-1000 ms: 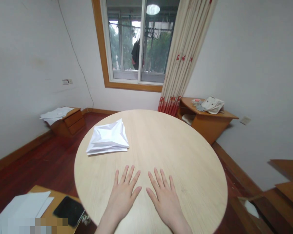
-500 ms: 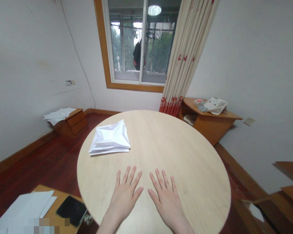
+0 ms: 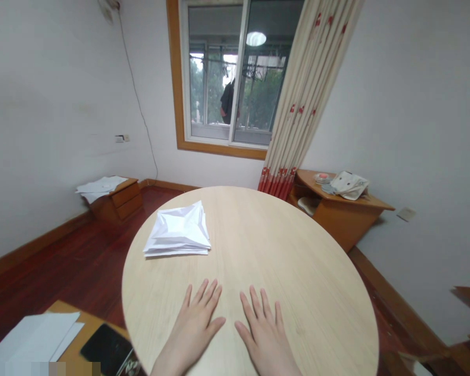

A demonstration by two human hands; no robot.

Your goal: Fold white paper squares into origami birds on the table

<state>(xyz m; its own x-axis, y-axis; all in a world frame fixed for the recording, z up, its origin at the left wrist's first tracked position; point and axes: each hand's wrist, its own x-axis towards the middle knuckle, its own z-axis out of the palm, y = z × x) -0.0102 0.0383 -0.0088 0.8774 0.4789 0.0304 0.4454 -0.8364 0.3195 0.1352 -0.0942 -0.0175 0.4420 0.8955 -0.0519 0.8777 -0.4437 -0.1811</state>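
Note:
Both hands rest palm down on a round, pale wooden table [image 3: 297, 261], near its front. My left hand [image 3: 198, 321] has its fingers apart and holds nothing. To its right, my right hand [image 3: 261, 326] is spread the same way, also with nothing in it; a strip of bare tabletop lies between the two thumbs. A stack of folded white paper [image 3: 178, 230] sits at the table's left side, beyond my left hand and not touching it.
At lower left, a wooden surface [image 3: 68, 334] holds white sheets [image 3: 31, 337] and a black phone [image 3: 106, 349]. A small drawer cabinet [image 3: 125, 201] with papers stands back left. A corner desk [image 3: 344, 214] bearing a white bag [image 3: 350, 185] is at back right, beside a curtain [image 3: 305, 99].
The view has tilted up a little, so the table and hands sit lower in the picture. The fingers of my left hand are slightly closer together. The paper stack remains on the table.

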